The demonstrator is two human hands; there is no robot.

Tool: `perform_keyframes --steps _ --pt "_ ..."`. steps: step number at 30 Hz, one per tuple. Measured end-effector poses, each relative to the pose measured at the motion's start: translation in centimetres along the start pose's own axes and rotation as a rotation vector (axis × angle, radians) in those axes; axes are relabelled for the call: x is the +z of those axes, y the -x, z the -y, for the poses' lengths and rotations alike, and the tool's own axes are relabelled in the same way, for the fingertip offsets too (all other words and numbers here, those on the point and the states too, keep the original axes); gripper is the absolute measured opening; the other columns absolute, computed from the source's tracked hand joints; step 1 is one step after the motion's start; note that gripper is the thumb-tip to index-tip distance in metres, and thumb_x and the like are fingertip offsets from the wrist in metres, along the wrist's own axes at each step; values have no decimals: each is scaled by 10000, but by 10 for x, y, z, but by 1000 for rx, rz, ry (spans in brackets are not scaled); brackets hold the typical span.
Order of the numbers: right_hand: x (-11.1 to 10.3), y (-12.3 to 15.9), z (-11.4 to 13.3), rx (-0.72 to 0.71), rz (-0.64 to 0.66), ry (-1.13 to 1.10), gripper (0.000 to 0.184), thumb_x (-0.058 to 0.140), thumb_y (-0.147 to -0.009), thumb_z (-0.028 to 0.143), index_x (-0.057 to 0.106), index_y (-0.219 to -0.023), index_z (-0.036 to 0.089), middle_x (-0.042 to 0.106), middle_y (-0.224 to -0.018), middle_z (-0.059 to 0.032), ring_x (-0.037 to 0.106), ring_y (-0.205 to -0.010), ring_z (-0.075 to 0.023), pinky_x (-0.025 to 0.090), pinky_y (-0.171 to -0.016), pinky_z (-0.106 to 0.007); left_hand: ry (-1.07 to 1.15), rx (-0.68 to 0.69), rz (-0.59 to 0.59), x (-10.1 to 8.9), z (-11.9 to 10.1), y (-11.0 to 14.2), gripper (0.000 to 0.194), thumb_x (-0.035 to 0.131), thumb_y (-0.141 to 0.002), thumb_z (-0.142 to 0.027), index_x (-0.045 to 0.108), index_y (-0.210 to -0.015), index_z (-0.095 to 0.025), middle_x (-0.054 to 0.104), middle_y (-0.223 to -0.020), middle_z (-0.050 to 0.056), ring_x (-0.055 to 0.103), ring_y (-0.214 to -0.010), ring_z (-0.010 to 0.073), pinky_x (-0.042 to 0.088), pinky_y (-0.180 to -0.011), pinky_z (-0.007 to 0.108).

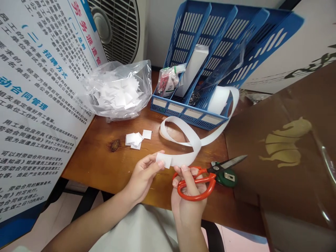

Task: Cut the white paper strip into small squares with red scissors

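Observation:
Between thumb and fingers, my left hand (143, 175) pinches a small white square (163, 160) that overlaps the end of a white strip (181, 159). Red-handled scissors (198, 185) hang on my right hand (189, 199), their blades pointing away to the right. The thumb and a fingertip of that hand also meet at the strip's lower edge. The strip loops over the wooden table and runs up to a white roll (218, 99) in the blue file rack (189, 117). Several cut white squares (135, 139) lie beyond my left hand.
A clear plastic bag (115, 91) full of white squares stands at the back left. Behind the scissors sits a green tape measure (228, 177). A printed board (39, 105) bounds the left side, a brown box (283, 150) the right. A fan (118, 31) stands behind.

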State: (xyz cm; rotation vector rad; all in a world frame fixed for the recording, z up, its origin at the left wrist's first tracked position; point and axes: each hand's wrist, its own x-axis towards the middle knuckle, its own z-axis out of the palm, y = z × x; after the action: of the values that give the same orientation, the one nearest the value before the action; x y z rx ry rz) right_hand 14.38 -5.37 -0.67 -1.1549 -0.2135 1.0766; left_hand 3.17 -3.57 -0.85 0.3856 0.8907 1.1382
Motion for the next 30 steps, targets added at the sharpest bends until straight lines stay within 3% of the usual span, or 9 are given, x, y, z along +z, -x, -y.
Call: perform_keyframes --steps 3,8,10,14,18,22,26,30 --pt "3 2 2 1 1 -10 369 906 -710 233 557 -822 192 558 -764 55 714 -742 -140 459 -446 -147 38 -10 14 4 6 -4 242 889 -768 -354 717 -789 -184 693 -903 19 598 -830 124 508 -822 245" --pt "1 -2 5 -49 4 15 360 886 -720 233 545 -830 200 553 -767 59 710 -709 -135 441 -413 -148 -222 281 -5 -4 -11 -5 202 840 -819 -340 707 -804 -188 668 -943 12 583 -846 123 480 -815 221" --pt "-3 -5 6 -39 31 16 339 851 -720 221 530 -826 205 548 -745 69 674 -611 -115 423 -393 -157 -282 286 20 -9 -25 -4 180 793 -847 -367 730 -872 -201 649 -866 12 554 -776 128 476 -758 228" --pt "-12 -12 6 -57 134 38 276 718 -726 164 472 -830 233 599 -724 72 548 -480 -84 398 -397 -179 -193 -75 149 -17 -47 -1 179 787 -784 -350 755 -842 -183 641 -913 59 522 -714 130 489 -641 223" --pt "-16 -17 5 -131 259 87 195 663 -784 171 482 -816 236 569 -709 70 471 -486 -88 379 -422 -200 -49 -434 276 -22 -45 2 165 773 -819 -305 761 -935 -189 683 -1031 93 643 -790 142 505 -585 180" --pt "-19 -23 0 -218 292 112 236 674 -778 133 470 -827 239 595 -699 72 503 -576 -113 442 -532 -219 137 -600 330 -16 -34 4 187 785 -837 -330 742 -974 -210 699 -1194 93 737 -873 190 576 -656 230" --pt "-24 -28 -6 -359 261 167 262 683 -769 123 456 -833 238 648 -711 61 567 -586 -124 478 -564 -235 22 -488 287 -7 -27 7 211 843 -814 -337 757 -902 -165 725 -930 82 696 -822 147 571 -763 227" --pt "-23 -24 -4 -420 188 261 292 741 -784 167 456 -807 228 685 -754 44 589 -483 -110 493 -490 -233 -321 -264 248 -7 -23 7 255 862 -798 -394 764 -835 -161 727 -837 42 649 -763 126 520 -753 221"
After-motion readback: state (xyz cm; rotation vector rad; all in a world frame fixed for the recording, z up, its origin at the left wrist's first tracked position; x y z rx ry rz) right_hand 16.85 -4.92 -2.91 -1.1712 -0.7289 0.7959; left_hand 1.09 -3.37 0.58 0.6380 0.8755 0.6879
